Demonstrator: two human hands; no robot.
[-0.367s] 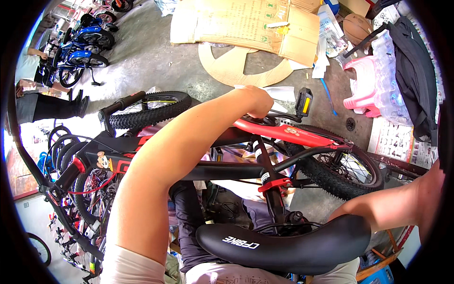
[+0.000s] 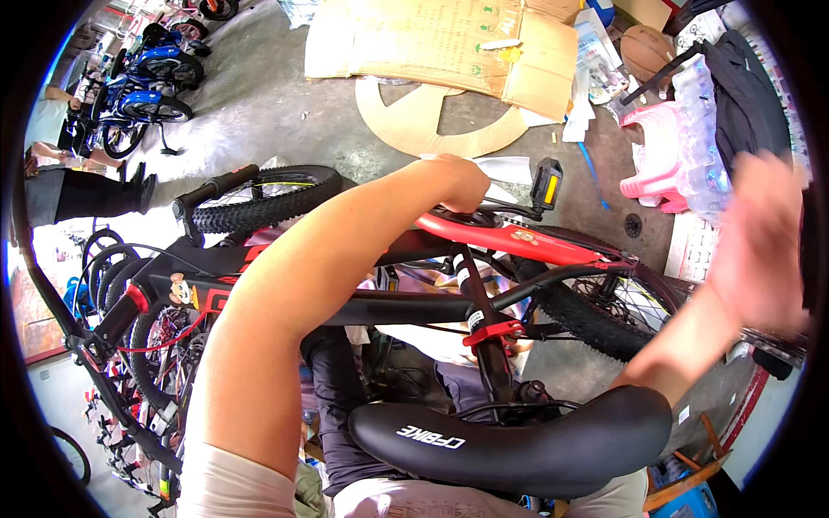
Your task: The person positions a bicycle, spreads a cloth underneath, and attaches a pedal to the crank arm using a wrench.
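A black and red bicycle [image 2: 406, 308] lies on its side across in front of me, its black saddle [image 2: 509, 440] closest to my body. My left arm reaches over the frame. At the chainring by the crank, my left hand [image 2: 460, 183] is curled closed; its fingertips and whatever they grip are hidden. Just past that hand stands the pedal [image 2: 546, 184] with a yellow reflector. My right hand [image 2: 764, 246] is raised beyond the rear wheel [image 2: 596, 315], off the bicycle and smeared by motion, so its fingers cannot be read.
Flattened cardboard [image 2: 440, 43] and a cut cardboard ring [image 2: 389, 125] lie on the floor ahead. At right are a pink plastic stool [image 2: 648, 155], wrapped bottles [image 2: 698, 129], a black bag [image 2: 751, 95] and a basketball [image 2: 648, 53]. Blue bicycles [image 2: 160, 69] and another person [image 2: 82, 194] are at left.
My right hand has come up from behind the saddle's right end to beyond the rear wheel. My left hand stays at the chainring. The whole view has shifted slightly.
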